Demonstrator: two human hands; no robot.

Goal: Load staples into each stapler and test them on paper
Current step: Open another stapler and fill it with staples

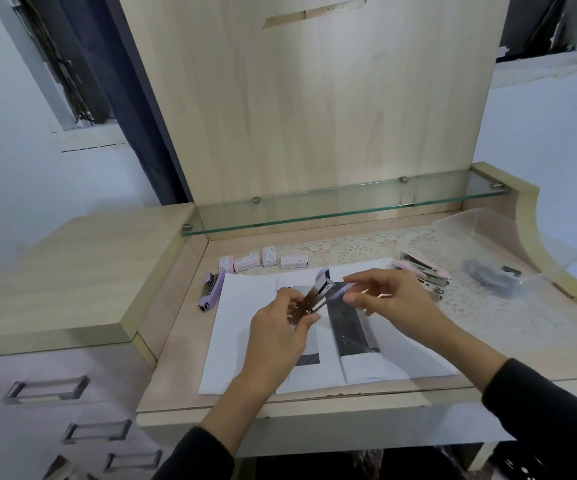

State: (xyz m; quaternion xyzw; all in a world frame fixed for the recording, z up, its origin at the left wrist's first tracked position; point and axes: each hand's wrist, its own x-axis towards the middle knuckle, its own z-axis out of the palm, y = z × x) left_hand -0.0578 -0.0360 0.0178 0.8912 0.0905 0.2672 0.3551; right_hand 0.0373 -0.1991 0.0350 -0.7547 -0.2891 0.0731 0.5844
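My left hand [281,327] grips the rear end of an opened purple stapler [321,293], held above the paper [242,323]. Its lid is swung apart from the metal magazine. My right hand [387,292] pinches the tip of the purple lid between thumb and fingers. A second purple stapler [210,292] lies on the desk left of the paper. Several pink staplers [422,271] lie in a pile at the right. Small pink staple boxes [262,261] stand in a row behind the paper.
A clear plastic container [494,237] with dark items inside sits at the far right on a lace mat [359,247]. A glass shelf [345,206] runs above the desk's back. Drawers [48,389] are at the lower left.
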